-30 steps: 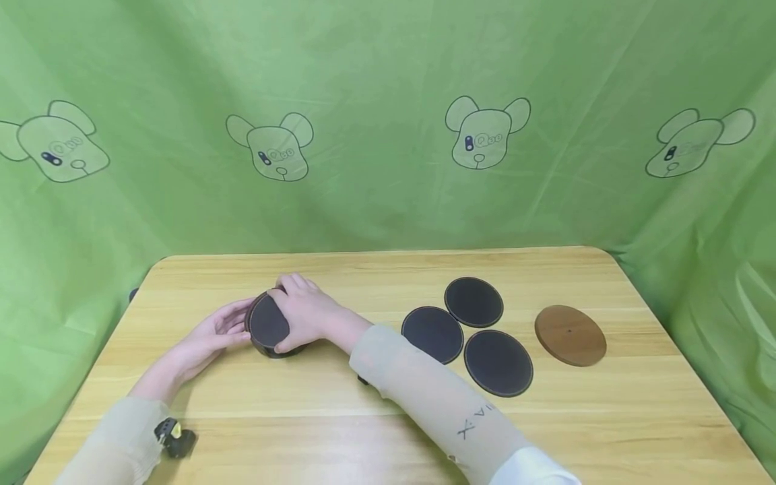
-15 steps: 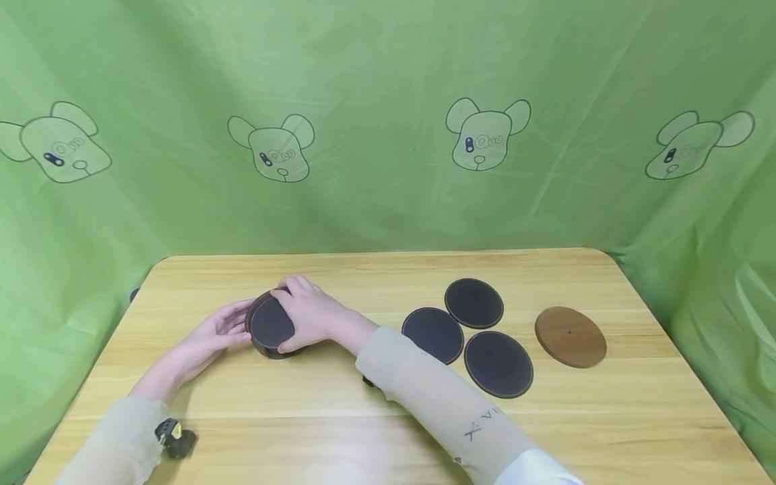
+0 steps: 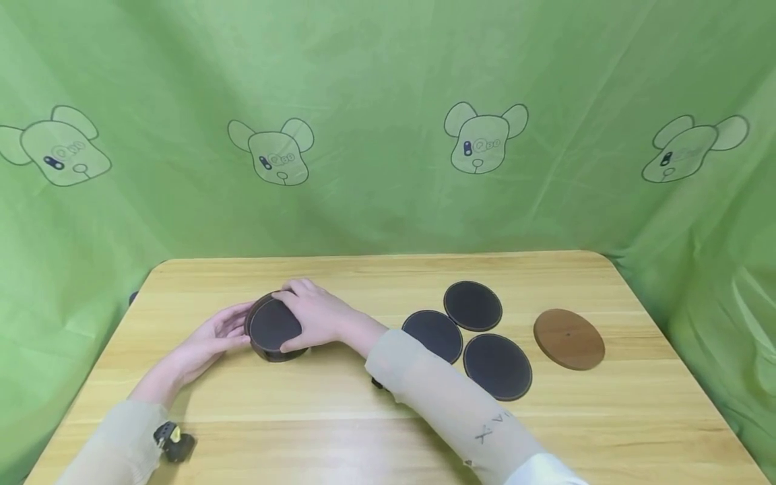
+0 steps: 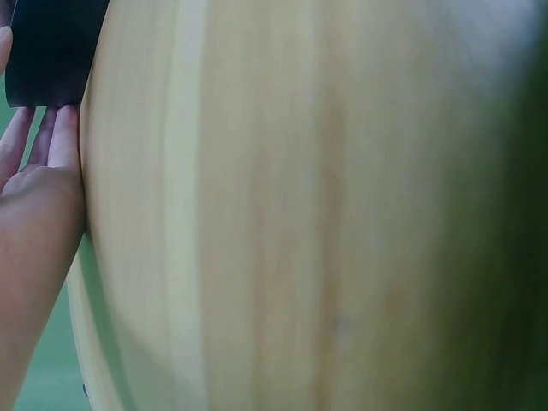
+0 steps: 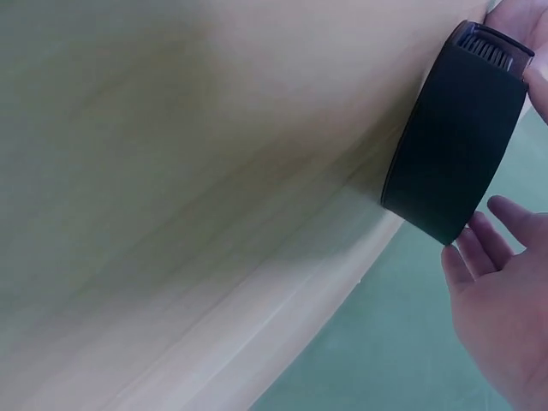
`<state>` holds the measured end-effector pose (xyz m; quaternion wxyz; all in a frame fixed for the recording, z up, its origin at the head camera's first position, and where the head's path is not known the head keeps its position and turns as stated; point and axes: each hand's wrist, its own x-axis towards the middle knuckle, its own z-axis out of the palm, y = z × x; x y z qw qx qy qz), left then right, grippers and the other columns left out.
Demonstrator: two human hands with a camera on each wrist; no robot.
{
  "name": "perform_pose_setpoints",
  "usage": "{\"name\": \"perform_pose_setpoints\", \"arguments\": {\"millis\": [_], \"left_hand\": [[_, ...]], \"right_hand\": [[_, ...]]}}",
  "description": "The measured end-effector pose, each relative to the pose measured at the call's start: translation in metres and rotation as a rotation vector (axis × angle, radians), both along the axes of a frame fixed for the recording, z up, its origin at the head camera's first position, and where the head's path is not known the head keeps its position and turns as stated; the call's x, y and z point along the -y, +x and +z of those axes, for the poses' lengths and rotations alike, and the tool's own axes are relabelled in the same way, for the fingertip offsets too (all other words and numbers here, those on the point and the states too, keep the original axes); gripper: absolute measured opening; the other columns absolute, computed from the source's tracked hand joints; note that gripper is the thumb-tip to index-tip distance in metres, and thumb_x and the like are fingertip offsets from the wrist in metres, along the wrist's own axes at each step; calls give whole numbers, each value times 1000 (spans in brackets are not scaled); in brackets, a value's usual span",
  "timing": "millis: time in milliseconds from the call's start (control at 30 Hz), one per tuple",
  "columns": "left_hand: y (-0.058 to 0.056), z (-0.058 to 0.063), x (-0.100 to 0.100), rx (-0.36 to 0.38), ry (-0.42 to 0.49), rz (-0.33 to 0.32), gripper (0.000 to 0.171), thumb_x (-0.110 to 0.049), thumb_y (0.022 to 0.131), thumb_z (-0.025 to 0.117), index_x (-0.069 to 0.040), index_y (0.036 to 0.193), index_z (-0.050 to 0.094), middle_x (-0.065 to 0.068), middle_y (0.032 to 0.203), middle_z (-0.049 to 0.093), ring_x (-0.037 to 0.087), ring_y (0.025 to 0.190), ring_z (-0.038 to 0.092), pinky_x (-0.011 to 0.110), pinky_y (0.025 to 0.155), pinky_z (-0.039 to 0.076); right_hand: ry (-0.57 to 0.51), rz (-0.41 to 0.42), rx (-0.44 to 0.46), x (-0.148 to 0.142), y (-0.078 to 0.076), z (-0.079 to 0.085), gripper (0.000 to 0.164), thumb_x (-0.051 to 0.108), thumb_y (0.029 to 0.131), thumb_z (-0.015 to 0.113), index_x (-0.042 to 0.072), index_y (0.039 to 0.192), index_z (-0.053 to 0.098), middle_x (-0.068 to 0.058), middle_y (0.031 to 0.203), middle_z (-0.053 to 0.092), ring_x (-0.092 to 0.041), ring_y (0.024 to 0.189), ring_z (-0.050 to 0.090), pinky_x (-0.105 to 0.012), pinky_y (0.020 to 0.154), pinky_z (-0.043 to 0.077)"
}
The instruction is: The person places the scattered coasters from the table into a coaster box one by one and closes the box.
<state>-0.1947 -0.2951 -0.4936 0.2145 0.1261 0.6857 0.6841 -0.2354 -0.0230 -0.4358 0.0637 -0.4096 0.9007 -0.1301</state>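
Observation:
A round black coaster holder (image 3: 275, 356) stands on the left part of the table. In the right wrist view, a gap in its wall (image 5: 454, 137) shows several stacked edges inside. My left hand (image 3: 209, 340) holds the holder's left side, thumb in front and fingers behind. On top lies a black stitched coaster (image 3: 273, 327), offset rightward so a crescent shows at the left. My right hand (image 3: 321, 313) grips this coaster from the right, with thumb at the near edge and fingers at the far edge. Its fingertips are partly hidden.
Three black coasters (image 3: 473, 306) lie flat together right of centre, one partly covered by the right sleeve (image 3: 436, 397). Farther right lies a brown disc (image 3: 570, 339) with a small dark dot. A green curtain (image 3: 388, 209) surrounds the wooden table (image 3: 303, 431).
My right hand has slid slightly right, and the top coaster has shifted with it, uncovering a crescent at the left. My left hand and the holder have stayed nearly in place.

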Motion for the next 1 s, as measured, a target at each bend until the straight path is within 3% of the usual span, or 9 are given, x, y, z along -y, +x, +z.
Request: {"name": "perform_pose_setpoints", "arguments": {"millis": [433, 1000], "left_hand": [[1, -2, -1, -7, -6, 16, 76, 5, 100, 63, 8, 163, 22, -24, 139, 60, -7, 127, 61, 9, 109, 48], [3, 1, -2, -16, 4, 10, 77, 5, 100, 63, 10, 163, 19, -25, 139, 60, -8, 126, 61, 8, 108, 48]], "right_hand": [[-67, -23, -17, -32, 1, 9, 87, 47, 86, 86, 12, 157, 49, -9, 154, 51, -25, 144, 46, -43, 126, 44], [-66, -17, -3, -83, 13, 15, 90, 41, 87, 86, 9, 160, 44, -11, 156, 49, -29, 146, 46, -46, 127, 42]]}}
